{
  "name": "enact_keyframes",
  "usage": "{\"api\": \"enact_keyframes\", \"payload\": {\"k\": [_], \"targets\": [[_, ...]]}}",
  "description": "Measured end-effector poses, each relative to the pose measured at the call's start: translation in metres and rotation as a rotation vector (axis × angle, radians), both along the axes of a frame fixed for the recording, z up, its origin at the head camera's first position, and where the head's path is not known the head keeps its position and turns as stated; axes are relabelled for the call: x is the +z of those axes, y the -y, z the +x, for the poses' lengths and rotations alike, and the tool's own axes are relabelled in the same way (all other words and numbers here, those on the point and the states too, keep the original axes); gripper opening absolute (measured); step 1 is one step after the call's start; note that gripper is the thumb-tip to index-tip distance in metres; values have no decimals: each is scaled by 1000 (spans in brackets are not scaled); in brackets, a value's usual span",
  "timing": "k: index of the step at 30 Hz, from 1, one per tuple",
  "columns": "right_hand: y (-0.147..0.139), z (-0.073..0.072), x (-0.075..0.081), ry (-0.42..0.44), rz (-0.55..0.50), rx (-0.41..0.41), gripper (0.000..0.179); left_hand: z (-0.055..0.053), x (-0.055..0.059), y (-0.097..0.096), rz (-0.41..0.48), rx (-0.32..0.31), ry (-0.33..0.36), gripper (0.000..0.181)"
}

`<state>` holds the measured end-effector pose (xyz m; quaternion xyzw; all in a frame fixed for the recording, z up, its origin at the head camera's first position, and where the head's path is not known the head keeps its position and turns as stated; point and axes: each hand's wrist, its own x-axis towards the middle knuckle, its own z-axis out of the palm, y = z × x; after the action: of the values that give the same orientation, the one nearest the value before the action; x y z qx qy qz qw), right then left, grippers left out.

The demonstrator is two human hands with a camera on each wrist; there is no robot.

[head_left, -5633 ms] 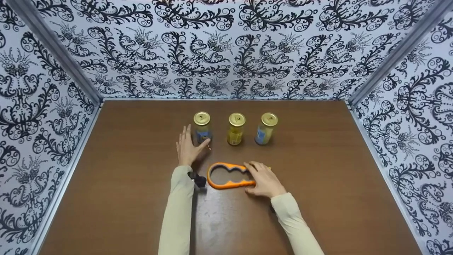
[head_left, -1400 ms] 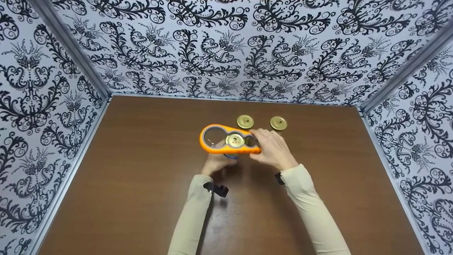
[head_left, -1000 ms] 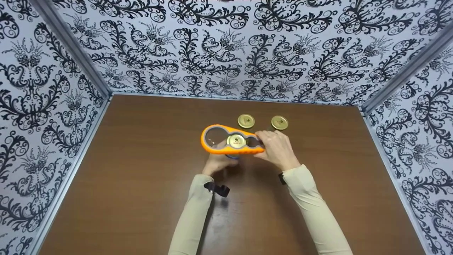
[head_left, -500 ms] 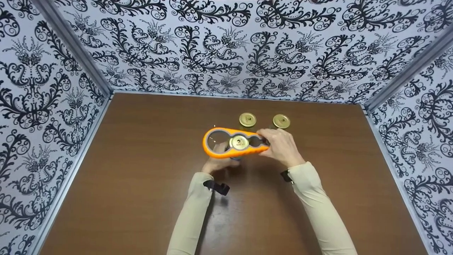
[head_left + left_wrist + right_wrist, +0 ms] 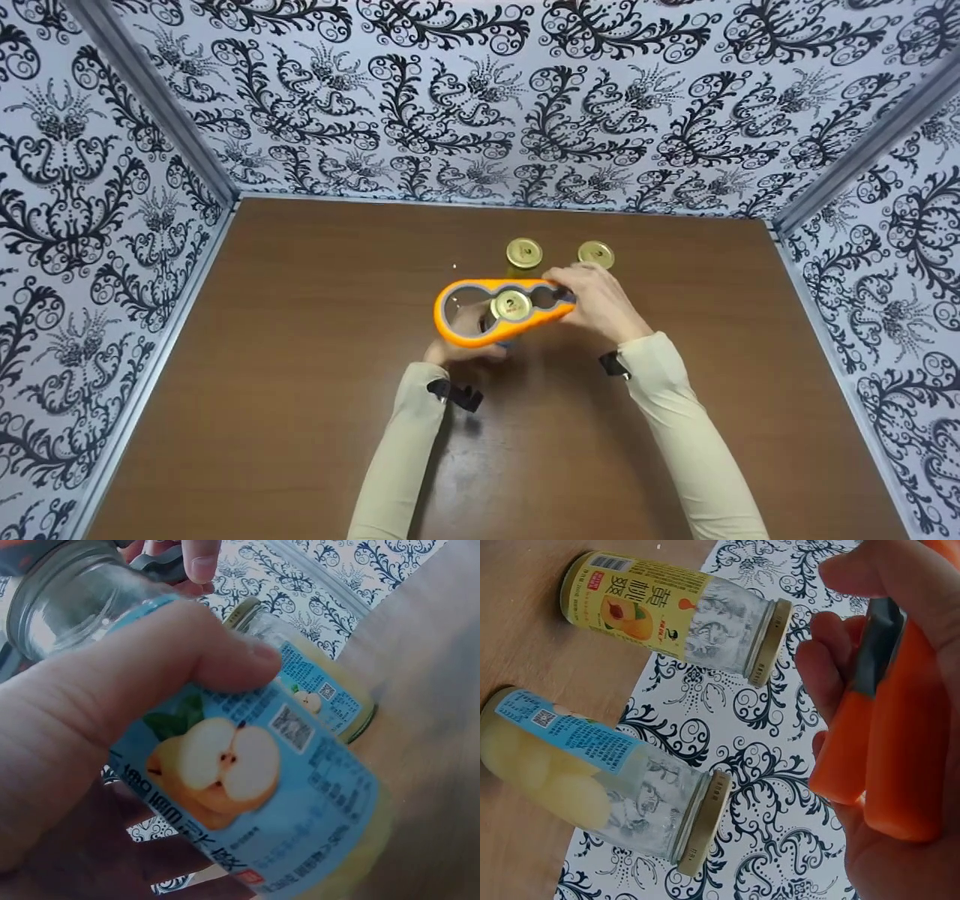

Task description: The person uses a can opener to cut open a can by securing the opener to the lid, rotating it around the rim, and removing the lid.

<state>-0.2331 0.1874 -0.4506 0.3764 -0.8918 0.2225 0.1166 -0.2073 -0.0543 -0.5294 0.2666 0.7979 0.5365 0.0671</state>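
Observation:
My left hand (image 5: 448, 351) grips a glass jar (image 5: 217, 765) with a blue pear label, thumb across the label in the left wrist view. An orange jar opener (image 5: 472, 342) with grey-lined openings lies over the jar's top. The gold lid (image 5: 512, 305) shows inside its middle opening. My right hand (image 5: 602, 304) grips the opener's handle end; in the right wrist view its orange handles (image 5: 907, 742) lie against the palm. In the head view, the opener and my left hand hide most of the jar's body.
Behind the hands stand two more lidded jars: one with a yellow peach label (image 5: 660, 607), one with a blue label (image 5: 592, 772) and pale fruit. Black-and-white patterned walls (image 5: 480, 112) enclose the brown table (image 5: 300, 337) at the back and sides.
The left jar and the opener, earlier on the table, are now held together. Since half a second ago, the opener has turned slightly, its wide end coming nearer and its handle end swinging away.

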Motion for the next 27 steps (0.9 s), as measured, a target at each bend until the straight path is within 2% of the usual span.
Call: {"api": "enact_keyframes", "payload": {"k": [4, 9, 10, 13, 16, 17, 19, 23, 27], "targets": [[-2, -2, 0, -7, 10, 48, 43, -1, 0, 3, -45, -31, -31, 69], [-6, -4, -1, -28, -2, 71, 42, -1, -1, 7, -31, -60, -24, 64], [-6, -5, -1, -28, -7, 69, 43, 2, 5, 8, -21, -61, -19, 63], [-8, -5, 0, -13, -20, 55, 44, 2, 4, 10, 33, -58, -17, 62], [-11, -4, 1, 3, -31, 19, 44, 3, 3, 13, 106, -51, 19, 60], [-12, -3, 1, 5, -34, 4, 44, 0, -3, 14, 118, -42, 15, 60], [-14, -2, 1, 6, -35, -33, 43, 0, -4, 15, 117, -19, 0, 58], [-21, 2, 0, 16, -30, -119, 44, -3, -5, 17, 3, 88, -33, 51], [-30, 8, -1, 33, -52, -199, 44, -6, -8, 20, 5, 172, 39, 51]]}}
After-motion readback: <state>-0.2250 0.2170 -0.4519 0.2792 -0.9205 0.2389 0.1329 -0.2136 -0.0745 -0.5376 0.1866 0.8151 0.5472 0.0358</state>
